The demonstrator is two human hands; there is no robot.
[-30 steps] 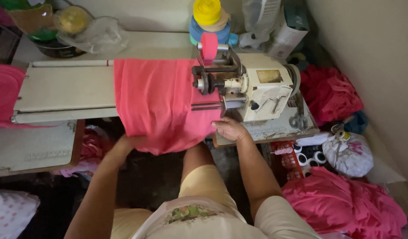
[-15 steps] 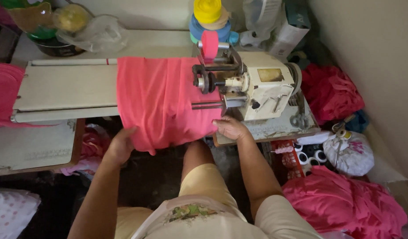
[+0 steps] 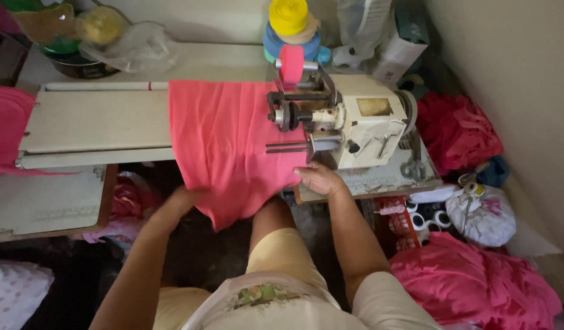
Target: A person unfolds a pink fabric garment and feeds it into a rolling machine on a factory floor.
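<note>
A pink piece of soft knit fabric lies draped over the near edge of a long pale sewing table, hanging down toward the seated person's lap. Its right edge sits just beside the needle area of a cream-coloured industrial sewing machine, which stands on the right part of the table.

The right hand rests palm down on the fabric's near right corner, fingers spread flat and relaxed, pressing the cloth against the machine bed rather than gripping it. The left hand is at the fabric's lower left edge, partly tucked under the hanging cloth; whether its fingers pinch the fabric cannot be told.

On the far side of the machine stands a stack of thread spools in yellow, blue and pink. At the far left of the table are a clear crumpled plastic bag and a dark bowl. A heap of pink cloth lies on the floor at the near right, and another red-pink bundle sits to the right of the machine.
</note>
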